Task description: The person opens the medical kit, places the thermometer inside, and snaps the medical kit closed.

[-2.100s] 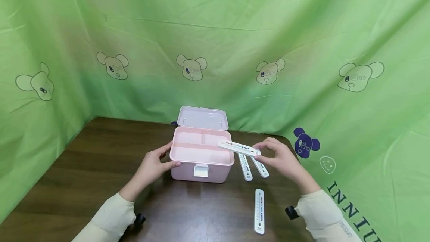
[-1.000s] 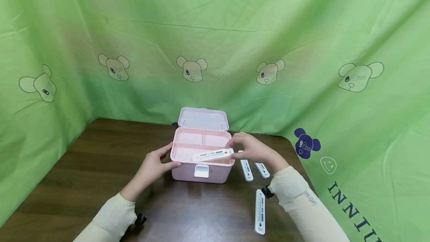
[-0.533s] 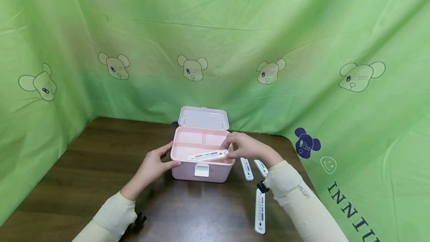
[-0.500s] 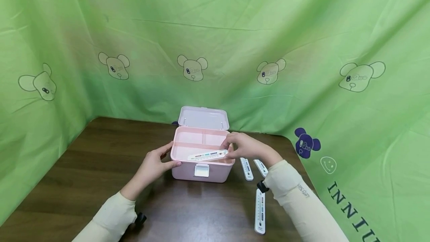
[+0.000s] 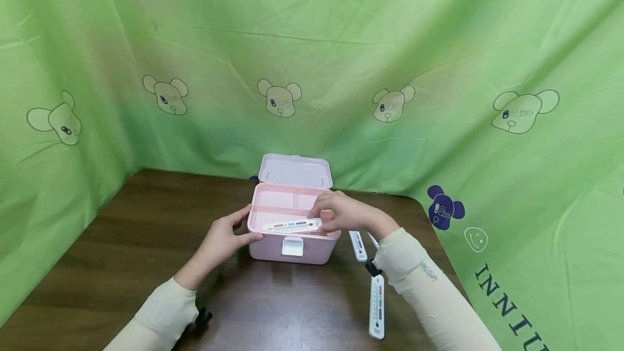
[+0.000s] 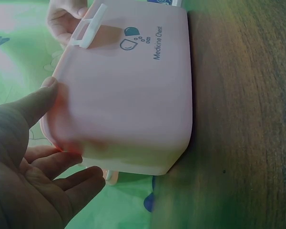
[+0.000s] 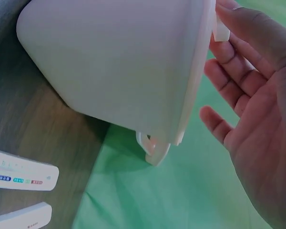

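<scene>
A pink box (image 5: 312,252) stands with its lid (image 5: 294,171) tipped back; "Medicine Chest" is printed on its front (image 6: 119,86) in the left wrist view. The left hand (image 5: 221,242) grips the box's left end, thumb on the front and fingers at the side. Over the right part of the front compartment, the right hand (image 5: 348,214) pinches the end of a white thermometer strip (image 5: 292,225), which slants down into that compartment. In the right wrist view the right hand (image 7: 257,81) is at the box's rim, with a bit of the strip (image 7: 222,29) showing.
Right of the box lie two white thermometer strips, one (image 5: 358,246) fully lit and one partly behind the right wrist. Another strip (image 5: 377,307) lies nearer the front of the brown table (image 5: 146,221). A green printed curtain (image 5: 312,31) hangs behind.
The right hand has carried the strip leftward from beyond the box's right side, lowering it into the front compartment. The left hand has kept its place on the box.
</scene>
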The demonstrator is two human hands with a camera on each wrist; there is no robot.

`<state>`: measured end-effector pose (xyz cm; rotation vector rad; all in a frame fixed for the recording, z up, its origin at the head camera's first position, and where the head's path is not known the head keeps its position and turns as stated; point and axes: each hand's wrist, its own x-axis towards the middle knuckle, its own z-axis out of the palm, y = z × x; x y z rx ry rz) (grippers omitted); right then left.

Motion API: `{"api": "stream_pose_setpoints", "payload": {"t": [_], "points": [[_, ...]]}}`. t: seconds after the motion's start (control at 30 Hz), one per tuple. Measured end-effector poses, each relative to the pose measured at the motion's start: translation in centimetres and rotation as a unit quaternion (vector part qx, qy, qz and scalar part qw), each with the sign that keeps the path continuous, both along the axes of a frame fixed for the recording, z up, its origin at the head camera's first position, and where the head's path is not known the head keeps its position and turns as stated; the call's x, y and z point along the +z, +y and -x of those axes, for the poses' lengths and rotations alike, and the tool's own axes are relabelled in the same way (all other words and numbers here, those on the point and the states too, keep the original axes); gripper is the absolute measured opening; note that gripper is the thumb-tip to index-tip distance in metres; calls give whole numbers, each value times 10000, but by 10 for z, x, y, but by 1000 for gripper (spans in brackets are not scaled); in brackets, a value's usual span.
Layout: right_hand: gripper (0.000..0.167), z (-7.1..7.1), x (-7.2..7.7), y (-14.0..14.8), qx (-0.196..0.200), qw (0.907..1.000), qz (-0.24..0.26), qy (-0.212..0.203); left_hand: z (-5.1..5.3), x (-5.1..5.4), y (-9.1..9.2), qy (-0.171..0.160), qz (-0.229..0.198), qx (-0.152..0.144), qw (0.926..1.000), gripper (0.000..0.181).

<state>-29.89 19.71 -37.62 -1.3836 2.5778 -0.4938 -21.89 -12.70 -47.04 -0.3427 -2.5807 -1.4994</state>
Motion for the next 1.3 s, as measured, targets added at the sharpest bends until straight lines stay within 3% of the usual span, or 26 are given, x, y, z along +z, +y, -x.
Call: {"api": "stream_pose_setpoints", "payload": {"t": [0.4, 0.87, 1.3], "points": [[29, 4, -7, -17, 334, 9990, 112, 257, 0, 1, 1, 15, -36, 1, 10000, 86], [29, 3, -15, -24, 158, 9996, 28, 219, -1, 2, 1, -33, -161, -38, 9999, 86], [25, -3, -18, -26, 349, 9937, -548, 915, -1, -1, 1, 59, -171, -36, 9998, 86]]}}
